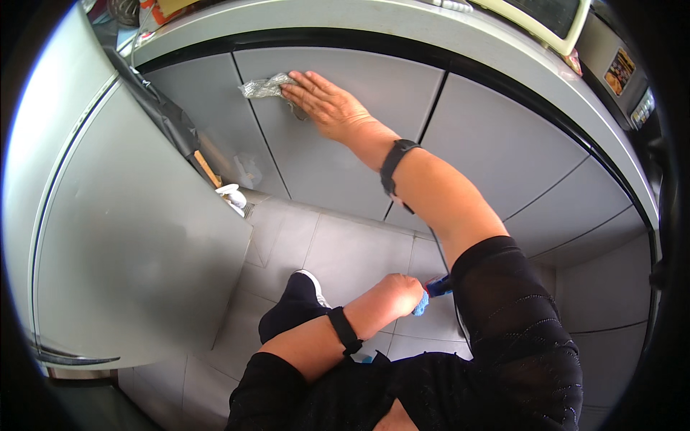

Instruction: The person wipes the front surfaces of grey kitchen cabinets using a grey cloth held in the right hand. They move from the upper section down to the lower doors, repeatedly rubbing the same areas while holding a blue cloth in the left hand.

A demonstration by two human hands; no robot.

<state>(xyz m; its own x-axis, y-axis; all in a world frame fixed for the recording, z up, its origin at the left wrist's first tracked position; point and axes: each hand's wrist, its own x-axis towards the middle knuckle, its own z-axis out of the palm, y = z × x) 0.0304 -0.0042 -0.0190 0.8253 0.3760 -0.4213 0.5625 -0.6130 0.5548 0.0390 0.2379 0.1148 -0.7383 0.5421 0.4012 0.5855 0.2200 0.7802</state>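
My right hand (323, 104) reaches far forward and lies against the front of a grey cabinet door (352, 72). Under its outstretched fingers a crumpled, shiny silver-grey cloth (264, 87) is pressed to the door, across the gap to the neighbouring panel. Low in front of my body, my left hand (402, 291) is closed round a bright blue cloth (421, 306), which pokes out below the fist. Just beside that fist shows a dark blue thing with a red part (438, 286), partly hidden by my right sleeve; whether the hand grips it too I cannot tell.
A tall silver fridge (136, 215) stands at the left. Black and brown flat things (205, 169) are wedged between it and the cabinets. Above the doors runs a pale countertop (316, 18), with appliances (618, 68) at its right. My shoe (313, 287) rests on grey floor tiles (352, 248).
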